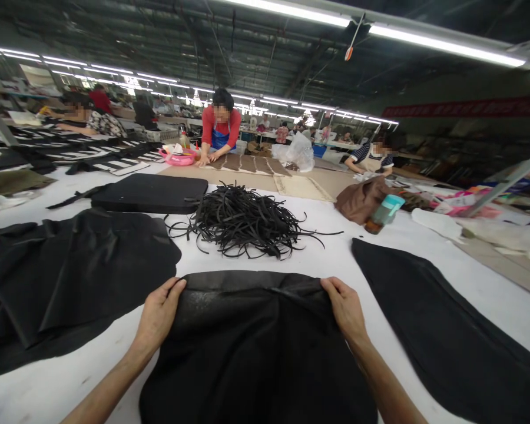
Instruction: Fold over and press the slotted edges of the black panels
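black sheet (pixel 256 353): lower end cut off | dark cloth (pixel 79 277), left: edge-cropped | red banner (pixel 463 109): lettering unreadable

Landmark: the strip heap (pixel 251 221) on the counter (pixel 331 256). Before it lies the panel (pixel 256 347); left, the slab (pixel 154 191); front-left, a sheet (pixel 83 271); front-right, a cutout (pixel 446 318); right, a bottle (pixel 385 213).

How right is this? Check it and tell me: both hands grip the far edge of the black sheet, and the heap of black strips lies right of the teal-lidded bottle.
One thing is wrong: the head view shows the heap of black strips left of the teal-lidded bottle. Left hand and right hand do grip the black sheet's far edge.
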{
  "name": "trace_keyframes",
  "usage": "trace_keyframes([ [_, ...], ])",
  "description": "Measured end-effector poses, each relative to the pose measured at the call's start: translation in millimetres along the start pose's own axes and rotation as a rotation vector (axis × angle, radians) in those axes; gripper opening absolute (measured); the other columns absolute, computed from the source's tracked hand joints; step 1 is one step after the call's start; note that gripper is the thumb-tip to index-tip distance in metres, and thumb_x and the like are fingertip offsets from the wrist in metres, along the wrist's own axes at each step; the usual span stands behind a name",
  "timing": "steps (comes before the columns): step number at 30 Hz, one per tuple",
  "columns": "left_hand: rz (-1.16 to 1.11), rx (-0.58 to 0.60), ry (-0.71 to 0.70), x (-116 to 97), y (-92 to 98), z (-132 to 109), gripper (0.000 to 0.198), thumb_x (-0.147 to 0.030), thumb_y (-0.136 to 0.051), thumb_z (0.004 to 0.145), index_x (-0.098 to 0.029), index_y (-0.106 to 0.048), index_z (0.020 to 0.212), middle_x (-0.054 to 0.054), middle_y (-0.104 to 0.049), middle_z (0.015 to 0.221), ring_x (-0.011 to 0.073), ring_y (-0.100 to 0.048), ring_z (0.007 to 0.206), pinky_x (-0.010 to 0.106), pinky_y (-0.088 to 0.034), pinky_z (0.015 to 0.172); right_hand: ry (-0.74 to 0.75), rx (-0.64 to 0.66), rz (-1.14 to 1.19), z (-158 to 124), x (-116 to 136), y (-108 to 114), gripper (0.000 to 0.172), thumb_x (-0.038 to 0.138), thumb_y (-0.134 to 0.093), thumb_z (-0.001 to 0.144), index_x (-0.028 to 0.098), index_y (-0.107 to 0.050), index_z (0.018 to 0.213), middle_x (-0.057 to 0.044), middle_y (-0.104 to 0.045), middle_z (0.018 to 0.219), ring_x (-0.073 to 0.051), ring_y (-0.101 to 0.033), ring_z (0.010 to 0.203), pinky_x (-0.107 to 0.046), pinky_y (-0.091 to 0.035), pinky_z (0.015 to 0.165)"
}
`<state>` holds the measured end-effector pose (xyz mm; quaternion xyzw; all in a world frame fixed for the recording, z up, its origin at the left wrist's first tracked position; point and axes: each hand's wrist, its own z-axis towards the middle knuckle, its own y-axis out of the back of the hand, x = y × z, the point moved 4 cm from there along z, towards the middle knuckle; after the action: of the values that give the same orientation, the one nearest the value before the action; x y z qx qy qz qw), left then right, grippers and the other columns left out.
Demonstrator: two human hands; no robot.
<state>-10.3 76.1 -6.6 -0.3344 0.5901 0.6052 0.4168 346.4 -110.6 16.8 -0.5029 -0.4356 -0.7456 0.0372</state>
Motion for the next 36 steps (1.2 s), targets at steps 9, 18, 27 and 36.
trace_keyframes([
  [9,0.035,0.069,-0.093,-10.9,7.1,-2.3,0.031,-0.047,-0.052,0.073,-0.02,-0.064,0.082,0.0,-0.067,0.079,0.0217,-0.058,0.084,0.022,-0.043,0.073,0.059,-0.126,-0.04,-9.8,12.3,22.4,0.035,0.048,-0.041,0.081,0.019,-0.056,0.068,0.001,-0.054,0.065,-0.017,-0.049,0.067,-0.024,-0.036,0.063],
  [18,0.093,0.221,-0.153,-24.5,11.2,-4.1,0.028,-0.047,-0.049,0.077,-0.022,-0.061,0.072,-0.003,-0.063,0.071,0.019,-0.056,0.075,0.02,-0.041,0.065,0.096,-0.154,-0.217,-9.4,-1.1,26.4,0.041,0.054,-0.036,0.084,0.021,-0.056,0.072,0.001,-0.053,0.058,-0.017,-0.048,0.06,-0.025,-0.035,0.061],
  [27,0.137,0.324,-0.177,-22.0,13.0,-1.5,0.03,-0.048,-0.05,0.075,-0.022,-0.062,0.069,-0.003,-0.062,0.065,0.0173,-0.056,0.068,0.019,-0.041,0.063,0.182,-0.105,-0.609,-17.5,-3.7,16.2,0.047,0.049,-0.022,0.089,0.022,-0.058,0.078,-0.003,-0.056,0.057,-0.017,-0.046,0.052,-0.028,-0.029,0.056],
  [36,0.659,-0.16,-0.625,-80.0,1.3,-14.9,0.043,-0.035,-0.048,0.082,-0.014,-0.047,0.118,0.017,-0.046,0.127,0.0322,-0.04,0.12,0.047,-0.029,0.1,0.143,0.144,-0.571,-41.9,0.4,-36.6,0.033,0.042,-0.029,0.089,0.024,-0.047,0.066,0.0,-0.057,0.056,-0.018,-0.053,0.057,-0.026,-0.031,0.056],
])
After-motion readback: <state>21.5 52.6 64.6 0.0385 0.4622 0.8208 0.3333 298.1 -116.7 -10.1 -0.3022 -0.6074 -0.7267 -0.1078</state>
